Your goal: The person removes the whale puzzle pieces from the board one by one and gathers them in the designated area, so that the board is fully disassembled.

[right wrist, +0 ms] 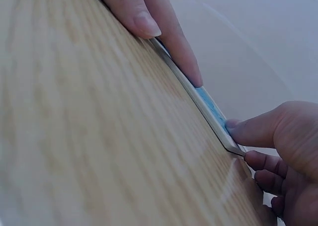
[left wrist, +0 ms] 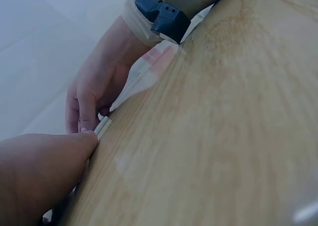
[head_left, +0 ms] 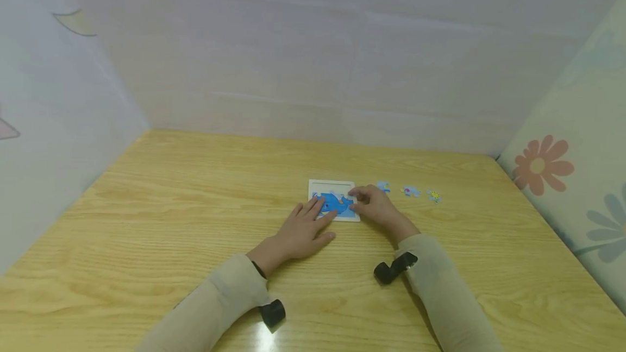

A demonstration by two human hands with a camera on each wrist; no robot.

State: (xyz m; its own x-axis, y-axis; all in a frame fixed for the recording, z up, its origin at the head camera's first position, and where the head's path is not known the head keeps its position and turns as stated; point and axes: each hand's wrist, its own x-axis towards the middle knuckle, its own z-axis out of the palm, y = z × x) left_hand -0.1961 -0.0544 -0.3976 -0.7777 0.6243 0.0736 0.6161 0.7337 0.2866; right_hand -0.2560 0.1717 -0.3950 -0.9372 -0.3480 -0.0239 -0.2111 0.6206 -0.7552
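A small jigsaw puzzle in a white frame [head_left: 333, 219] lies flat on the table. Blue pieces forming a sea animal [head_left: 331, 201] fill its lower part, and bare backing shows along the top. My left hand [head_left: 304, 231] lies across the lower left of the puzzle, fingers straight and fingertips resting on the pieces. With thumb and forefinger my right hand [head_left: 375, 205] holds a blue puzzle piece [head_left: 348, 202] at the puzzle's right side. In the right wrist view, its thumb [right wrist: 243, 130] touches the blue surface, while the other fingers curl beside the frame's corner.
Three loose puzzle pieces lie in a row right of the frame: a blue one [head_left: 383, 186] partly behind my right hand, one with a pink spot [head_left: 410, 192], and one with a yellow flower [head_left: 434, 195]. Cloth walls [head_left: 313, 69] border the wooden table [head_left: 171, 205].
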